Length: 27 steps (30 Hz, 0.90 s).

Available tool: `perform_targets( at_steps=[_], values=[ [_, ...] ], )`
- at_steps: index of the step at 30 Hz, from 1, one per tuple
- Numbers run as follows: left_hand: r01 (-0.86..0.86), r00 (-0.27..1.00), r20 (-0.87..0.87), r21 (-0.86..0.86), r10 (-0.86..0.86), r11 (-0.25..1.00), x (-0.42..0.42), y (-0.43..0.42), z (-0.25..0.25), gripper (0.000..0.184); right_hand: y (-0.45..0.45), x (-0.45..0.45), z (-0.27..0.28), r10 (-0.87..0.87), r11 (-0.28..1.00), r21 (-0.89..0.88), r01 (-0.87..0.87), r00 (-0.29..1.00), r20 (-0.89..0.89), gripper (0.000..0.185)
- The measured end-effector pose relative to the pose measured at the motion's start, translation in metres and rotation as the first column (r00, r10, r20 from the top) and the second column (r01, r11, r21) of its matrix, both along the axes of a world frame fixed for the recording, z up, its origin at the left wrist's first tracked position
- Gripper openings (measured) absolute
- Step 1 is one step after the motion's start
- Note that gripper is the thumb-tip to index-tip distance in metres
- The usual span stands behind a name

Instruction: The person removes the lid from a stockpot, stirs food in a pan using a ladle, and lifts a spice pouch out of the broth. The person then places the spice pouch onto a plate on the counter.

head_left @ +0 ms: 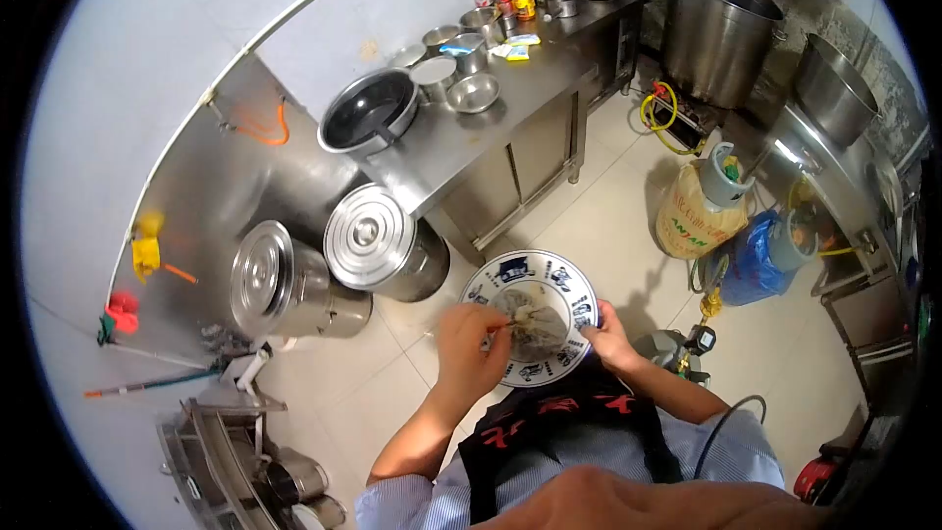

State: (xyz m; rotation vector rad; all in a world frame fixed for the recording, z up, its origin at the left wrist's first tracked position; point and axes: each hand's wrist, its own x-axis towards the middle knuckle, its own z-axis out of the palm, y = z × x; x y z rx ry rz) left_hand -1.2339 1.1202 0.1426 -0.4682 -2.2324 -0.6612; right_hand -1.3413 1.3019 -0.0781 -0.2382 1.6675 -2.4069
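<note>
A white plate (579,282) with dark blue printed pictures around its rim is held in front of my apron (559,414). My right hand (613,342) grips the plate's right rim, thumb on top. In the plate's middle lies a pale greyish, partly translucent food (543,336); its kind is unclear. My left hand (471,345) is over the plate's left side, fingers pinched together at the food. Something small and thin shows at the fingertips, too small to name.
Two lidded steel pots (365,236) stand on the tiled floor at left. A steel counter (540,69) holds bowls, pots and bottles. At right are gas cylinders, one in a yellowish sack (692,221), one in a blue bag (756,260), and a large steel stockpot (721,34).
</note>
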Motion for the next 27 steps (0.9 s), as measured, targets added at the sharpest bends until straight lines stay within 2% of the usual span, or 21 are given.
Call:
perform_targets(
  at_steps=[3,6,11,12,15,17,22,25,27],
  values=[
    [0.103,0.994,-0.034,-0.016,-0.104,0.995,-0.011,-0.018,-0.009,0.019,-0.009,0.012,0.003,-0.095,0.995,0.015,0.094,0.99,0.107,0.046],
    [0.205,0.974,-0.088,-0.039,-0.208,0.978,-0.042,-0.054,-0.034,0.02,-0.032,-0.009,-0.011,-0.178,0.983,0.048,0.176,0.983,0.046,0.045],
    [0.206,0.978,-0.028,0.018,-0.205,0.978,-0.025,-0.075,-0.051,0.018,-0.051,0.006,-0.013,-0.261,0.963,0.045,0.264,0.963,-0.063,0.042],
    [0.207,0.978,-0.031,0.021,-0.206,0.978,-0.018,-0.079,-0.05,0.018,-0.051,0.013,-0.007,-0.24,0.971,0.017,0.24,0.97,0.025,0.043],
    [0.236,0.964,-0.116,-0.033,-0.239,0.971,0.002,-0.089,-0.041,0.018,-0.061,0.014,-0.015,-0.274,0.961,0.018,0.276,0.959,-0.072,0.044],
    [0.212,0.972,-0.098,-0.02,-0.213,0.977,0.023,-0.09,-0.041,0.018,-0.064,0.028,-0.009,-0.271,0.961,0.045,0.272,0.962,-0.032,0.044],
    [0.216,0.971,-0.1,-0.023,-0.217,0.976,0.059,-0.087,-0.041,0.018,-0.07,0.06,0.004,-0.261,0.964,-0.06,0.259,0.965,-0.03,0.046],
    [0.205,0.973,-0.101,-0.031,-0.207,0.978,0.071,-0.084,-0.036,0.018,-0.069,0.067,0.003,-0.241,0.969,-0.064,0.239,0.97,-0.026,0.047],
    [0.191,0.973,-0.127,-0.032,-0.193,0.981,0.073,-0.08,-0.036,0.018,-0.068,0.066,-0.002,-0.268,0.963,0.027,0.268,0.963,-0.013,0.047]
  ],
)
